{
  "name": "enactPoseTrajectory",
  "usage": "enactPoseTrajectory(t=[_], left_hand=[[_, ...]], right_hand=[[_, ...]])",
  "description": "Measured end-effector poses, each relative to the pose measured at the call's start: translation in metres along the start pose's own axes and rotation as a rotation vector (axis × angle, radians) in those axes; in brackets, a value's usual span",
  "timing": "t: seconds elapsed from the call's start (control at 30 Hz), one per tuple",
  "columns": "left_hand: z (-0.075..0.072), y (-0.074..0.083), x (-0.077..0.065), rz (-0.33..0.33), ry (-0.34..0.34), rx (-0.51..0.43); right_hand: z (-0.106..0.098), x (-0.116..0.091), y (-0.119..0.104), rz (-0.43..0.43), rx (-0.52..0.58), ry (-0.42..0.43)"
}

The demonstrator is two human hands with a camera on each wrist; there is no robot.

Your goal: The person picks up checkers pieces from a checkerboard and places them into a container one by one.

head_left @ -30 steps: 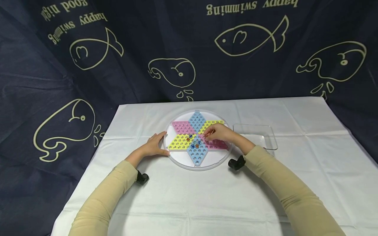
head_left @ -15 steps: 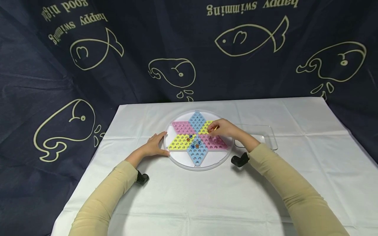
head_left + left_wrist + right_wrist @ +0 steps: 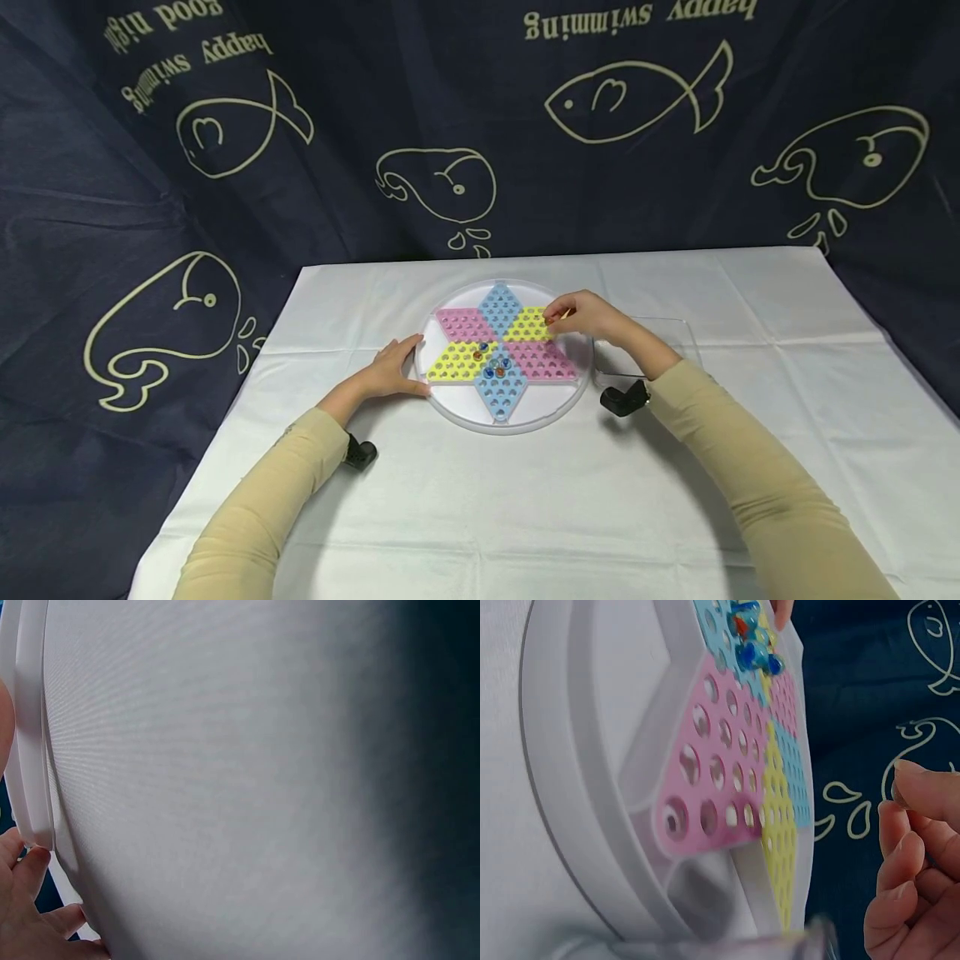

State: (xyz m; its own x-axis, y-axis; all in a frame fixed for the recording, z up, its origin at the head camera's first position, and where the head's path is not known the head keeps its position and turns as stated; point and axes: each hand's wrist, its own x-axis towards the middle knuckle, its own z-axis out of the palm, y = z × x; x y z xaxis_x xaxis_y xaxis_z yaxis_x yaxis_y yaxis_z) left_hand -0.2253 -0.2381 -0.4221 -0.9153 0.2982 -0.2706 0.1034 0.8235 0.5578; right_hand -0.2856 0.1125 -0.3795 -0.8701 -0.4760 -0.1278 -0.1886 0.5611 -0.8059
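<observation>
A round Chinese checkers board (image 3: 457,408) with pink, yellow and blue sections lies on the white-covered table. Several glass marbles (image 3: 490,373), blue and reddish, sit together near its middle, across the yellow and blue sections. My left hand (image 3: 384,372) rests with spread fingers against the board's left rim. Above the right yellow section, my right hand (image 3: 588,317) pinches a small marble (image 3: 898,796) between thumb and fingertips, mostly hidden by them. In the right wrist view the other fingers (image 3: 897,904) are curled.
A clear plastic box (image 3: 693,346) stands right of the board, partly behind my right forearm. The table's white cloth (image 3: 480,508) is creased. Behind it hangs a dark curtain (image 3: 420,83) with fish and whale drawings.
My right hand has moved from over the board's centre up and to the right, towards the clear box. The left hand and the marbles on the board have stayed put.
</observation>
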Motion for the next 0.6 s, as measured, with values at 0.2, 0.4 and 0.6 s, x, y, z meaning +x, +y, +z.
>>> enactPoseTrajectory(t=[0.2,0.4,0.6], left_hand=[[0.0,0.0,0.0,-0.006,-0.009,0.003],[0.0,-0.001,0.001,-0.012,-0.01,0.004],[0.0,0.0,0.0,-0.023,-0.01,-0.003]], right_hand=[[-0.01,-0.004,0.003,-0.005,0.005,0.006],[-0.019,-0.007,0.009,0.004,0.01,0.025],[-0.027,-0.011,0.013,0.06,0.003,0.035]])
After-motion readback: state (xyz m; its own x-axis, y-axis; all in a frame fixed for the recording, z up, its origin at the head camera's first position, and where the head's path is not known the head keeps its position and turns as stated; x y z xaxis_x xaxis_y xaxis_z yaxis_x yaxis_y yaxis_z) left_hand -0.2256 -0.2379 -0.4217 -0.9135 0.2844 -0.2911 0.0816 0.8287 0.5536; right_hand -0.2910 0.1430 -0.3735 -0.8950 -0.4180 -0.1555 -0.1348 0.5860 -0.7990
